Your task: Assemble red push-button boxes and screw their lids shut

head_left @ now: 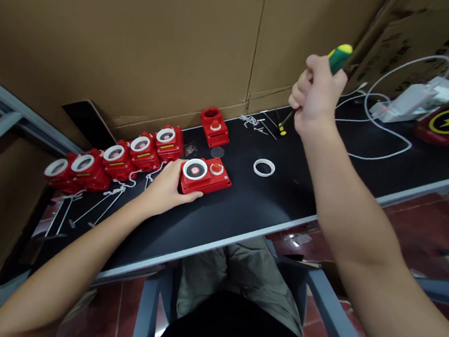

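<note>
My left hand (170, 189) is wrapped round the left end of a red box (211, 182) with a white ring and a round red part on its face. The box lies on the black table (219, 221). Raised over the table's right half, my right hand (315, 90) grips a green and yellow screwdriver (340, 59), its handle end up and its shaft pointing down to the left. A loose white ring (264, 167) lies right of the box. Behind the box are a red cover (214, 128) and a clear disc (217, 151).
Several red boxes (142, 151) with white rings stand in a row at the left, with white cords and metal rods before them. A black panel (89, 123) leans on the cardboard wall (180, 47). White cables (384, 158) and a white power strip (409, 101) lie at the right.
</note>
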Tool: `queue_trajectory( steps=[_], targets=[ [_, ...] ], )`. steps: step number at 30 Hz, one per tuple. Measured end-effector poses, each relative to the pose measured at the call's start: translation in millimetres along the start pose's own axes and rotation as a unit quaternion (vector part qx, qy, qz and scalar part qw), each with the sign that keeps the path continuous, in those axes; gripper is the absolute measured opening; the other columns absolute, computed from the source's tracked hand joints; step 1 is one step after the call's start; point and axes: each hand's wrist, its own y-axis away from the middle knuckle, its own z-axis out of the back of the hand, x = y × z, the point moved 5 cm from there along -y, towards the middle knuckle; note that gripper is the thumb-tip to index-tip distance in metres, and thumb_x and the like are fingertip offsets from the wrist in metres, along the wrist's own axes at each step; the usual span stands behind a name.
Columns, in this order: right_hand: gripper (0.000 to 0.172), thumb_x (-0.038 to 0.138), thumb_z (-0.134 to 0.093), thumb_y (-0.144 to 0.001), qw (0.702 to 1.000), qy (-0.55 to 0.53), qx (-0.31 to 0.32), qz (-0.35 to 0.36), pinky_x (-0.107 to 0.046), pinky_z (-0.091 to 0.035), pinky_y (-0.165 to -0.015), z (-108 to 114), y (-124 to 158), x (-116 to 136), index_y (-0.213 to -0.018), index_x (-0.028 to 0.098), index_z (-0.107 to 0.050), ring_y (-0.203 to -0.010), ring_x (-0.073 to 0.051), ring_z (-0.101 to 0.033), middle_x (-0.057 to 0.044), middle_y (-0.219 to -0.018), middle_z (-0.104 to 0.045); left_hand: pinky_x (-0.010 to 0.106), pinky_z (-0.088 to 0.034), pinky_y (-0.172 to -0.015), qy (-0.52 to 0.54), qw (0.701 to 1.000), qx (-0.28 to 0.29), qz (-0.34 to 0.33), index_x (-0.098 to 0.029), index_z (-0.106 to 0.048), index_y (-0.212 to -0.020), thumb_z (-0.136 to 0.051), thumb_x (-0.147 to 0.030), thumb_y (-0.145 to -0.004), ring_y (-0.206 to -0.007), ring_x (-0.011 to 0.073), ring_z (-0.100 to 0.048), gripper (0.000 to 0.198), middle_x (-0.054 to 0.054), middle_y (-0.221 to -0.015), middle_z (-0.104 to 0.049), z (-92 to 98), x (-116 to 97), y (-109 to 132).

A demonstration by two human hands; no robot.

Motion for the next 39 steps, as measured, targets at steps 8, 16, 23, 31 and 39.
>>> queue_trajectory(
  steps=[8, 16, 23, 31, 39],
  targets=[
    [0.044, 0.039, -0.094, -0.078, 0.886, 0.437, 0.077, -0.135, -0.049, -0.049, -0.102, -0.5, 10.7, -45.0, -0.065, 0.019, -0.057, -0.102, -0.035, -0.066, -0.008, -0.067, -0.052, 0.060, -0.055, -0.120, -0.019, 1.000, 0.011, -0.003, -0.021, -0.059, -0.140, -0.087, -0.060, -0.087, -0.130, 0.0405, -0.069, 0.071, 0.016, -0.142, -0.072, -0.7, -0.4, 2.9],
    [0.046, 0.039, -0.064, -0.104, 0.743, 0.644, 0.142, -0.114, -0.056, -0.058, -0.108, -10.6, 17.3, -62.1, -0.133, 0.005, -0.077, -0.127, -0.046, -0.073, -0.031, -0.131, -0.075, 0.059, -0.056, -0.120, -0.021, 1.000, 0.018, -0.007, -0.020, -0.060, -0.141, -0.087, -0.059, -0.088, -0.132, 0.0414, -0.068, 0.072, 0.017, -0.140, -0.071, -3.3, -0.6, 3.7],
    [0.042, 0.040, -0.070, -0.104, 0.732, 0.648, 0.183, -0.104, -0.048, -0.058, -0.107, -22.8, 19.0, -80.1, -0.134, 0.011, -0.078, -0.129, -0.041, -0.072, -0.027, -0.136, -0.076, 0.060, -0.055, -0.121, -0.033, 0.999, 0.020, -0.007, -0.016, -0.057, -0.146, -0.087, -0.060, -0.088, -0.135, 0.0431, -0.066, 0.078, 0.020, -0.143, -0.069, -5.5, -0.2, 3.7],
    [0.039, 0.031, -0.066, -0.103, 0.762, 0.619, 0.182, -0.067, -0.051, -0.052, -0.113, -32.0, 20.5, -74.1, -0.133, 0.008, -0.075, -0.137, -0.044, -0.063, -0.029, -0.146, -0.069, 0.060, -0.055, -0.121, -0.024, 0.999, 0.020, -0.009, -0.017, -0.058, -0.146, -0.088, -0.060, -0.088, -0.136, 0.0428, -0.067, 0.079, 0.019, -0.144, -0.070, -5.7, -0.4, 4.0],
    [0.027, 0.037, -0.071, -0.105, 0.838, 0.504, 0.183, -0.098, -0.038, -0.057, -0.088, -34.4, 21.5, -49.7, -0.104, 0.011, -0.079, -0.089, -0.024, -0.071, -0.017, -0.097, -0.078, 0.063, -0.054, -0.123, -0.015, 1.000, 0.016, -0.019, -0.017, -0.059, -0.146, -0.089, -0.061, -0.086, -0.139, 0.0455, -0.066, 0.081, 0.021, -0.145, -0.070, -7.6, 0.5, 3.2]
  ],
)
